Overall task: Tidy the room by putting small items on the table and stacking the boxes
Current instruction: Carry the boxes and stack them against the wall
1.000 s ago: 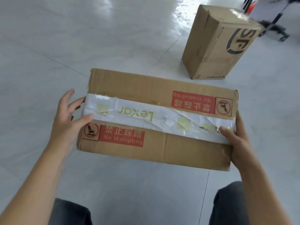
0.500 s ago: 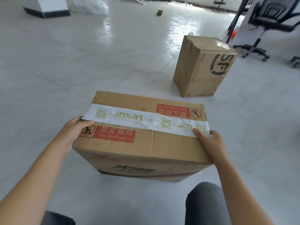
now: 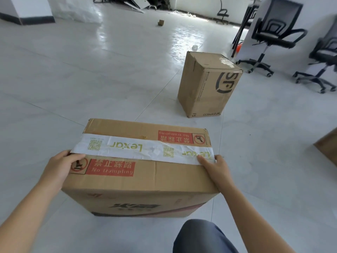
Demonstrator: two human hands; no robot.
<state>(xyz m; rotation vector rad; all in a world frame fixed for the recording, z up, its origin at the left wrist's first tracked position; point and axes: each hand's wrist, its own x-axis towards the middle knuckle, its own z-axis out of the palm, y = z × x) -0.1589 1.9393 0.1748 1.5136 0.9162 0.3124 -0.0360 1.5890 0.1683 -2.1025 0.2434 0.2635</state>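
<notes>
Cardboard clamped at both ends: left hand (image 3: pixel 60 166) and right hand (image 3: pixel 218 170) squeeze big box (image 3: pixel 145 181) — thumbs on top, fingers hidden. Box looks just off floor (image 3: pixel 73 79). SF box (image 3: pixel 206 84) stands ahead, apart. Could slip — right thumb on smooth tape, no hand seen underneath.

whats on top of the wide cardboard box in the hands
On the wide brown cardboard box lie a white strip of printed tape and two red warning labels. The left hand and right hand grip its ends, thumbs on top. Sealed, so its contents are hidden.
</notes>
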